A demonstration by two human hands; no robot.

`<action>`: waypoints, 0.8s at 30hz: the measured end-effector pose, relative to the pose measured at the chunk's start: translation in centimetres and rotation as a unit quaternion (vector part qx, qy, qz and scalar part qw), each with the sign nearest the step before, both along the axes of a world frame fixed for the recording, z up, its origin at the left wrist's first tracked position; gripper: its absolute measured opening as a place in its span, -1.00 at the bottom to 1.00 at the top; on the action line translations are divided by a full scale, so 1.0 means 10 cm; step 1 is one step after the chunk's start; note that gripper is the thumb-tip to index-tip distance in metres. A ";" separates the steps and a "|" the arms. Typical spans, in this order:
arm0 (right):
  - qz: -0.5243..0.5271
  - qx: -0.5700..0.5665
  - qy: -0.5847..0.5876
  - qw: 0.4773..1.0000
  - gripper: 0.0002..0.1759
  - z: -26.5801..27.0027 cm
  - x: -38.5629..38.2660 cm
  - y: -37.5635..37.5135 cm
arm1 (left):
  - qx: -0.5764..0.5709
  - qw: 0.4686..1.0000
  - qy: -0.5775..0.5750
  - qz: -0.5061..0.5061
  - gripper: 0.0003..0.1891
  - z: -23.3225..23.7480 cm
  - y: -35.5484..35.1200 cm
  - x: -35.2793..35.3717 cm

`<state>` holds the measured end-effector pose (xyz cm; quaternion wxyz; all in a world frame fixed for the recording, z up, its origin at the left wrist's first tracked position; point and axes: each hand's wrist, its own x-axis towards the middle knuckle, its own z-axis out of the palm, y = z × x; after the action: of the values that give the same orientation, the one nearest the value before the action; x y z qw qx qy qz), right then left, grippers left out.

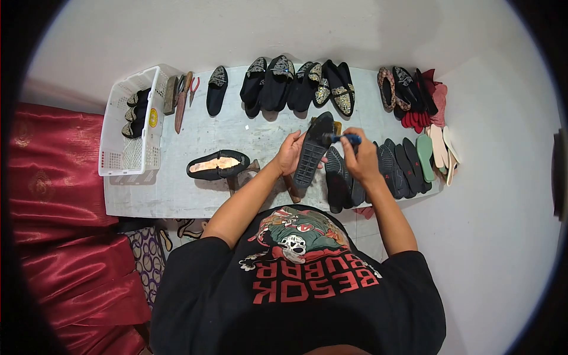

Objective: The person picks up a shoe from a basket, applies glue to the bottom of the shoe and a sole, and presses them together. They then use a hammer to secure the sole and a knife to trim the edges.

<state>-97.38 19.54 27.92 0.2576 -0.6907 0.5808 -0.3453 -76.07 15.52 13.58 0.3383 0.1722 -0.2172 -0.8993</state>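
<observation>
A black shoe sole (310, 151) with a ridged tread is in my left hand (290, 154), fingers closed around its edge, tilted above the table. My right hand (362, 155) grips a small blue-handled brush (349, 139), whose dark tip meets the upper part of the sole; the bristles are too small to make out. Left of my hands lies a black shoe (218, 165) with a pale tan area facing up, beside a brown stand (253, 166). Partly hidden behind the sole is a yellowish container (337, 126).
Several black shoes (278, 83) line the back of the table (148, 198). More soles (405, 165) are spread at the right. At the left, a white plastic basket (155, 127) holds shoes, next to a knife (181, 112) and red-handled pliers (194, 84).
</observation>
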 end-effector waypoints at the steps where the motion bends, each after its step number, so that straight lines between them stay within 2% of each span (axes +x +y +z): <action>1: -0.012 -0.076 0.008 0.997 -0.80 -0.06 -0.04 -0.09 | -0.001 1.000 0.012 -0.008 -0.26 0.00 0.00 0.00; 4: -0.027 -0.107 0.003 0.994 -0.80 0.00 -0.04 -0.18 | -0.007 0.999 0.029 -0.021 -0.26 0.01 -0.01 -0.04; 6: 0.003 -0.096 0.003 0.995 -0.77 0.00 0.00 -0.12 | -0.012 0.999 0.035 -0.024 -0.26 0.00 0.00 -0.06; 9: 0.103 -0.046 -0.013 0.994 -0.76 -0.13 0.10 0.07 | 0.039 0.998 0.043 0.001 -0.25 -0.01 0.01 -0.07; 12: 0.099 -0.018 -0.019 0.995 -0.77 -0.17 0.10 0.05 | 0.036 0.999 0.025 0.032 -0.24 -0.03 0.03 -0.03; 14: 0.065 -0.013 -0.001 0.998 -0.78 -0.05 0.07 -0.06 | -0.001 1.000 0.031 0.001 -0.24 -0.10 0.01 0.01; 17: 0.004 -0.121 -0.011 0.993 -0.81 0.02 0.01 -0.26 | 0.010 1.000 0.020 -0.001 -0.24 0.01 0.05 0.03; 22: 0.067 -0.136 0.009 0.988 -0.78 -0.08 0.12 -0.10 | 0.007 0.999 0.026 0.018 -0.25 0.01 0.05 -0.01; 24: 0.102 -0.054 -0.018 0.993 -0.77 -0.10 0.15 -0.01 | 0.014 0.999 0.019 0.031 -0.25 0.01 0.05 0.02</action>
<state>-95.91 19.42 26.88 0.2641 -0.7529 0.4833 -0.3602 -75.88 16.01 13.65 0.3676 0.1664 -0.1930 -0.8944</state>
